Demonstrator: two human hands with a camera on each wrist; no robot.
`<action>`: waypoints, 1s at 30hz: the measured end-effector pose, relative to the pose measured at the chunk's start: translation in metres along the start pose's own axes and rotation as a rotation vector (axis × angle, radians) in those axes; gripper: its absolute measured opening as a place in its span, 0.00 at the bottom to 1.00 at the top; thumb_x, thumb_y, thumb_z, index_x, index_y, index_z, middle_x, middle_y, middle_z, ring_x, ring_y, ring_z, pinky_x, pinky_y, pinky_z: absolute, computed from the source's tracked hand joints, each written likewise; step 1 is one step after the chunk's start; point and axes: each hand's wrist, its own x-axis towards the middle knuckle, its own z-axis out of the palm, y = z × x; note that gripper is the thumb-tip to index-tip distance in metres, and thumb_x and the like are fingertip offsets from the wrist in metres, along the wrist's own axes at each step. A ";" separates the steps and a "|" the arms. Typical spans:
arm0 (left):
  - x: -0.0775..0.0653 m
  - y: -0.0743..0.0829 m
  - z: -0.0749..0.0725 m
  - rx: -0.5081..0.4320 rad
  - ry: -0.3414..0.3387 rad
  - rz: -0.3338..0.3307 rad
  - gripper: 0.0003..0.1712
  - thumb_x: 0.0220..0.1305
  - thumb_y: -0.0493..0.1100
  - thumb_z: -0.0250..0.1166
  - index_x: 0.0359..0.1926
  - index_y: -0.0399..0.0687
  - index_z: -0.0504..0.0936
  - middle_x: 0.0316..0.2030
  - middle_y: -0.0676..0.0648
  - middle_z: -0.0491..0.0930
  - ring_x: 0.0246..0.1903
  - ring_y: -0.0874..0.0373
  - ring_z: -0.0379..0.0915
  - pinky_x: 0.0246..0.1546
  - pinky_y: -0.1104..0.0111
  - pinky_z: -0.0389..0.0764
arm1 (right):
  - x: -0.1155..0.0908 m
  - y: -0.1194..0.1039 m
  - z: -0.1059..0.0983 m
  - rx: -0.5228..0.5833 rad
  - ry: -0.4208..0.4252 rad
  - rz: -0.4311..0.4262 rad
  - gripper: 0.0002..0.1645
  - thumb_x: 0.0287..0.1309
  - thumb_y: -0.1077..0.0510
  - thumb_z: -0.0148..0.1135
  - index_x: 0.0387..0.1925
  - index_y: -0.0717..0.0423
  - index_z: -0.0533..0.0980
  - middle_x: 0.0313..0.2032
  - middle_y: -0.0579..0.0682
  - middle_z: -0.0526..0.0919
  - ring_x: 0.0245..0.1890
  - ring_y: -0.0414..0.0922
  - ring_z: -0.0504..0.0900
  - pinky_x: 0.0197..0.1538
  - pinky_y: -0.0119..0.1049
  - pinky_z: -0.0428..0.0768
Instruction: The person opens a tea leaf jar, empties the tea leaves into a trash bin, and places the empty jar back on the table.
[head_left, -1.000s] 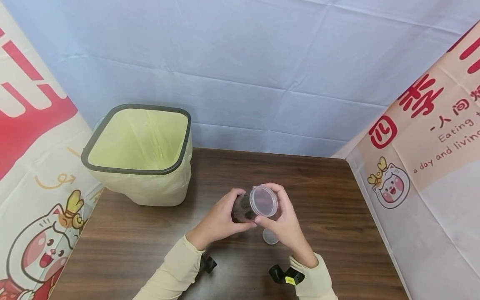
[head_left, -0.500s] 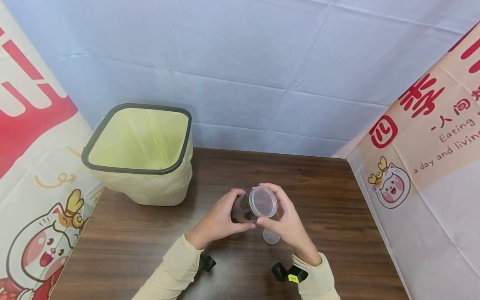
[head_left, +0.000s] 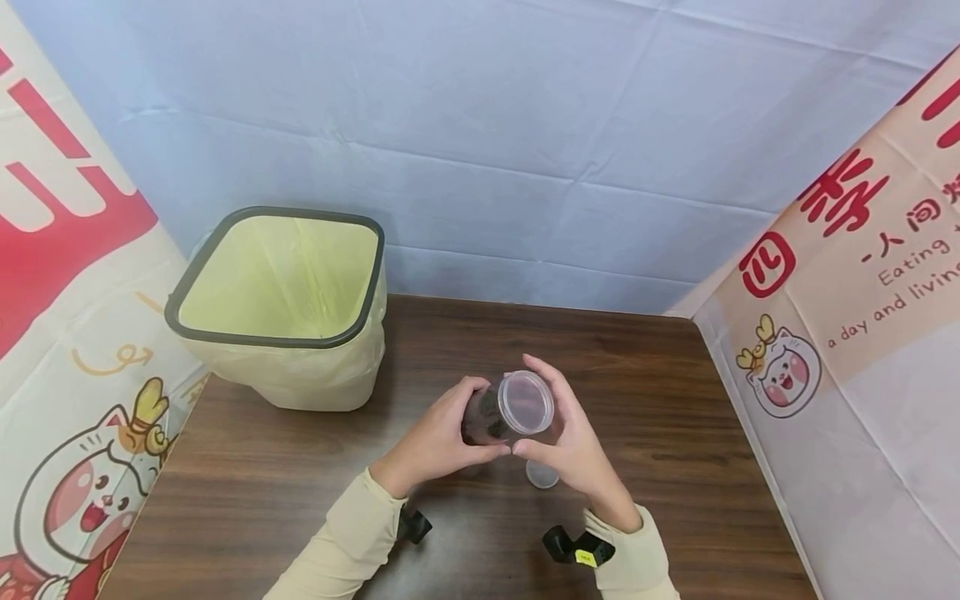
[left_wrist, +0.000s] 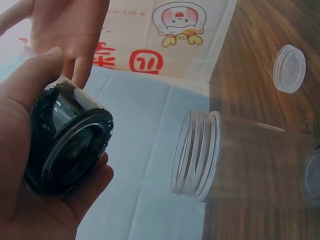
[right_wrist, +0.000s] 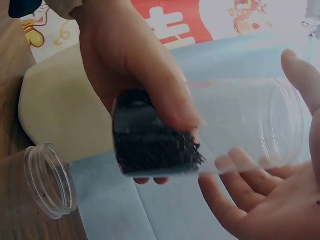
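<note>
My left hand (head_left: pixel 438 433) grips a clear jar (head_left: pixel 486 417) around its lower part. Dark, loose shreds, like tea leaves (right_wrist: pixel 165 152), fill the gripped end. The jar lies nearly sideways in the air, its round, ringed end (head_left: pixel 527 402) to the right; whether a lid covers that end I cannot tell. My right hand (head_left: pixel 566 442) is spread beside that end, thumb and fingers apart; it looks free of the jar in the right wrist view. A second clear jar (left_wrist: pixel 265 160), with a threaded mouth, stands on the table in the left wrist view.
A round, clear lid (head_left: pixel 542 473) lies on the brown wooden table (head_left: pixel 637 367), close to my right hand. To the left stands a lined yellow-green bin (head_left: pixel 352 375) with a dark rim. Fabric backdrops (head_left: pixel 480 125) close in the back and sides.
My right hand has loosened from the ringed end of the jar, its fingers and thumb spreading away. The jar and my left hand have stayed almost in place.
</note>
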 end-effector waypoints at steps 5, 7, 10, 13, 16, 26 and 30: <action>0.001 0.001 0.000 -0.004 0.012 -0.007 0.44 0.44 0.64 0.71 0.57 0.48 0.66 0.48 0.56 0.71 0.47 0.65 0.68 0.49 0.66 0.72 | 0.000 -0.001 0.009 0.002 0.090 0.006 0.55 0.44 0.58 0.74 0.67 0.64 0.50 0.59 0.70 0.65 0.59 0.54 0.67 0.58 0.38 0.69; 0.001 0.001 0.001 -0.001 0.019 -0.006 0.43 0.43 0.64 0.72 0.56 0.49 0.66 0.48 0.56 0.71 0.47 0.65 0.68 0.49 0.66 0.72 | 0.000 0.000 0.011 0.015 0.121 0.016 0.53 0.43 0.59 0.75 0.64 0.64 0.51 0.58 0.68 0.66 0.58 0.55 0.68 0.57 0.39 0.69; 0.001 0.001 0.001 0.008 0.023 -0.004 0.43 0.43 0.62 0.73 0.56 0.50 0.66 0.47 0.56 0.71 0.46 0.66 0.68 0.48 0.67 0.72 | 0.000 0.000 0.013 0.032 0.153 0.035 0.48 0.44 0.59 0.74 0.60 0.64 0.53 0.58 0.65 0.69 0.57 0.55 0.69 0.56 0.39 0.70; 0.001 0.001 0.001 0.013 0.022 -0.001 0.42 0.43 0.61 0.73 0.56 0.50 0.66 0.47 0.56 0.71 0.46 0.65 0.68 0.48 0.67 0.73 | 0.000 0.001 0.014 0.039 0.162 0.046 0.45 0.45 0.60 0.73 0.57 0.64 0.54 0.57 0.62 0.70 0.56 0.56 0.70 0.55 0.40 0.71; 0.000 0.001 0.001 0.012 0.021 0.006 0.42 0.44 0.61 0.73 0.56 0.50 0.66 0.47 0.56 0.71 0.46 0.65 0.68 0.48 0.66 0.73 | 0.000 0.000 0.014 0.037 0.158 0.044 0.44 0.46 0.61 0.73 0.57 0.66 0.54 0.57 0.62 0.70 0.56 0.59 0.69 0.55 0.40 0.71; 0.000 -0.001 0.001 -0.005 0.010 0.011 0.42 0.44 0.62 0.72 0.56 0.52 0.65 0.48 0.57 0.71 0.46 0.66 0.69 0.47 0.67 0.73 | 0.000 0.000 0.011 0.009 0.161 0.044 0.41 0.45 0.66 0.72 0.58 0.65 0.59 0.56 0.60 0.71 0.55 0.57 0.70 0.55 0.41 0.71; 0.000 0.000 0.001 -0.007 0.007 0.007 0.42 0.45 0.62 0.72 0.56 0.52 0.65 0.48 0.58 0.71 0.46 0.66 0.68 0.48 0.67 0.73 | 0.000 0.000 0.009 0.002 0.153 0.038 0.41 0.45 0.68 0.71 0.59 0.65 0.59 0.56 0.61 0.70 0.55 0.57 0.70 0.55 0.41 0.71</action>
